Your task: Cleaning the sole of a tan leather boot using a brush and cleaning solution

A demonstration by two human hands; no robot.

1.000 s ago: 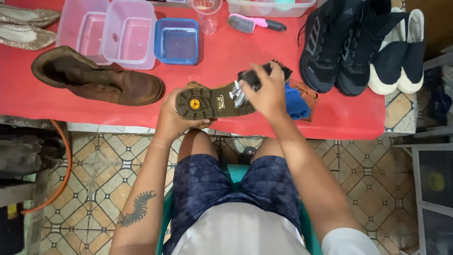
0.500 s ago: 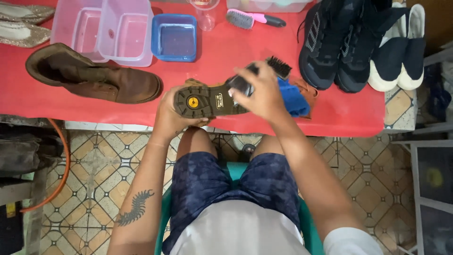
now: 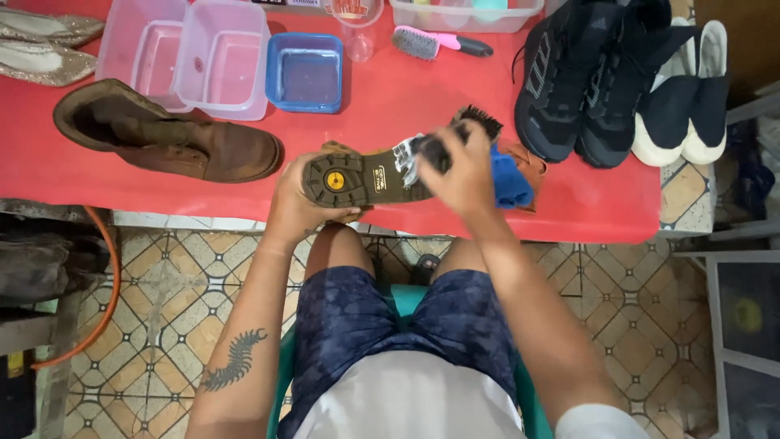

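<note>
My left hand (image 3: 299,205) grips the heel end of a brown boot (image 3: 361,177) held sole-up at the near edge of the red table (image 3: 406,97). The dark sole carries a yellow round mark. My right hand (image 3: 465,175) is closed on a dark brush (image 3: 475,123) and presses it against the front part of the sole. A blue cloth (image 3: 510,180) lies under my right hand, on top of an orange-brown cloth (image 3: 532,167).
The second brown boot (image 3: 166,136) lies left on the table. Behind it stand two clear tubs (image 3: 195,53), a blue tub (image 3: 306,71) and a pink-handled brush (image 3: 439,41). Black sneakers (image 3: 585,73) and dark slip-ons (image 3: 682,106) sit right. Tiled floor lies below.
My right hand with the brush has shifted slightly left and back along the sole. The left hand keeps the boot in place.
</note>
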